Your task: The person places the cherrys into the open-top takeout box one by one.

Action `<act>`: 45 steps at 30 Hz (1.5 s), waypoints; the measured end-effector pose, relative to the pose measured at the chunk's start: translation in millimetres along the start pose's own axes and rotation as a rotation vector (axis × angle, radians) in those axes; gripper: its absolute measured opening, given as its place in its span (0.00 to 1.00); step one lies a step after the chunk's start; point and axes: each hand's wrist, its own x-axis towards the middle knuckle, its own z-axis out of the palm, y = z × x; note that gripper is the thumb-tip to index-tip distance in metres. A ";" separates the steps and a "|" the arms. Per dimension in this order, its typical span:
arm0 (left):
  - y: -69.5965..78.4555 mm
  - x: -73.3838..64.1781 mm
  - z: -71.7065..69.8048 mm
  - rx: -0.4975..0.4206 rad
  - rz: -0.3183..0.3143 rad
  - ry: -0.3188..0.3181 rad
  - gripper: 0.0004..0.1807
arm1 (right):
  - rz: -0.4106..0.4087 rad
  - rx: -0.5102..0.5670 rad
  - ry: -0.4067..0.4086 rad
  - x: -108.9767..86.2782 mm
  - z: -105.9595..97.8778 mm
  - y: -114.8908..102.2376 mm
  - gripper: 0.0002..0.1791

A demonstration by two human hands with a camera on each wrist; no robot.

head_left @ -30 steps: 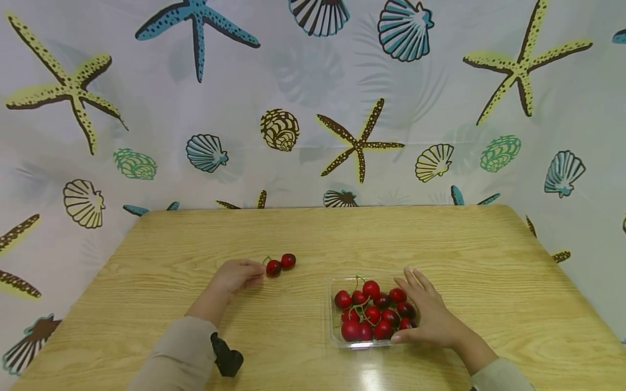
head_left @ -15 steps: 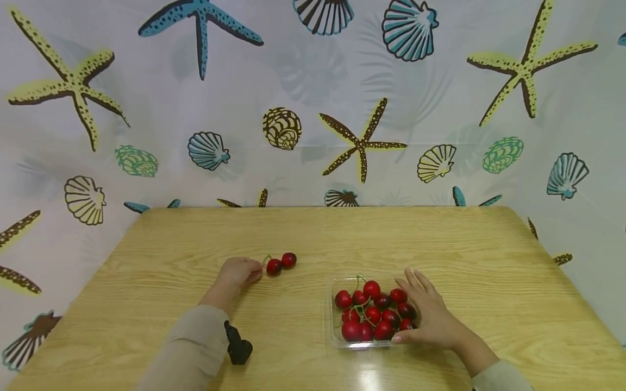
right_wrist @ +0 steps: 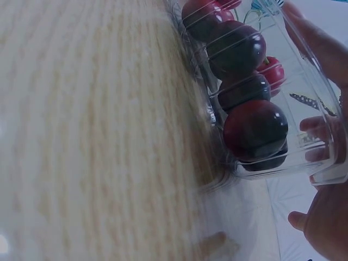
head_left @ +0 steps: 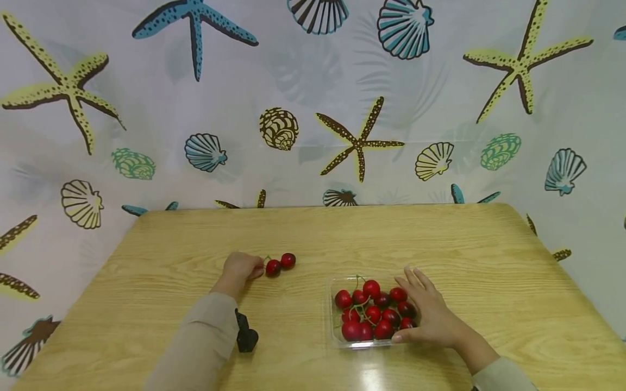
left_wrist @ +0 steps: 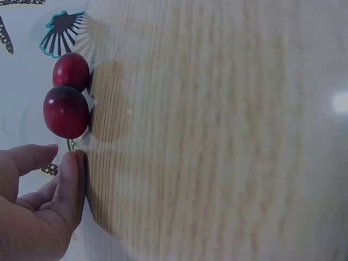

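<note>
Two dark red cherries (head_left: 281,264) lie side by side on the table, left of centre; a green stem (left_wrist: 69,144) points from the nearer one toward my left hand (head_left: 243,266). My left thumb and fingertips stand right at that stem, a small gap between them in the left wrist view. A clear plastic box (head_left: 333,339) holds several red cherries (head_left: 373,314), some with green stems. My right hand (head_left: 430,315) rests spread around the right end of the box, thumb at its near corner and straight fingers toward its far corner. Through the clear wall, fingers (right_wrist: 321,136) show.
The wooden table (head_left: 303,233) runs back to a white curtain (head_left: 235,98) printed with starfish and shells. A black wrist mount (head_left: 246,332) sits at my left sleeve. Table surface lies between the loose cherries and the box.
My left forearm has swung right and a little forward, and the left thumb and fingers have drawn closer together by the stem. Right hand, box and cherries have stayed put.
</note>
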 end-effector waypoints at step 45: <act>31.9 -41.4 20.5 0.004 0.189 -0.038 0.12 | -0.003 0.006 0.009 -1.0 0.9 0.3 0.58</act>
